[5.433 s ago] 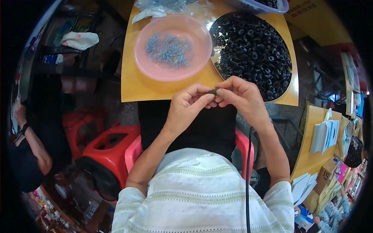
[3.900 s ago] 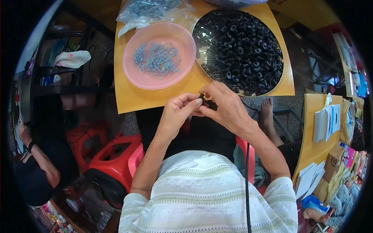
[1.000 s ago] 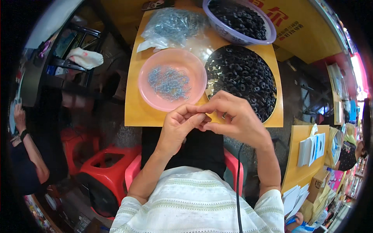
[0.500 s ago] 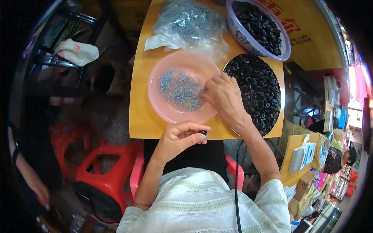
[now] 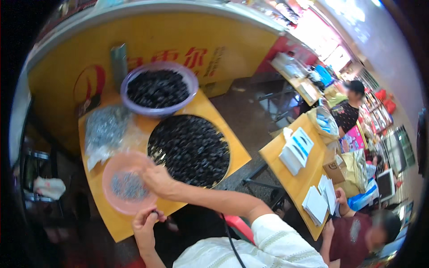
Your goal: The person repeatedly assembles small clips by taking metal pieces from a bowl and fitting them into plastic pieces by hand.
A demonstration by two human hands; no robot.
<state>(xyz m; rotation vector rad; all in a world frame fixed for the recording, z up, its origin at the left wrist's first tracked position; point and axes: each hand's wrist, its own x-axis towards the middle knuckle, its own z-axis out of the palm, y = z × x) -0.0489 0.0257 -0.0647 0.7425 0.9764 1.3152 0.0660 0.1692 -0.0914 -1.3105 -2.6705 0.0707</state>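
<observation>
My left hand (image 5: 145, 227) is closed by the near rim of the pink basin (image 5: 107, 190), pinching a small black plastic piece (image 5: 154, 211) between thumb and fingertips. Inside the basin lies a loose heap of tiny silvery-blue metal parts (image 5: 127, 185), perhaps springs. Over the basin's right side, my right hand (image 5: 158, 182) reaches in with its fingers drawn together; blur hides what they hold, if anything. Right beside that hand, a round tray with a thin pale rim is covered in small black plastic pieces (image 5: 190, 149).
Behind the tray stands a lilac basin (image 5: 152, 111) heaped with black pieces. A clear plastic bag (image 5: 105, 127) of silvery parts lies at the table's back left. To the right, another person (image 5: 357, 236) sits at a table (image 5: 290, 196) with stacks of white cards (image 5: 315, 205).
The whole view has swung and tilted, now showing more of the room on the right. My left hand still pinches the black piece; my right hand stays at the pink basin's right side.
</observation>
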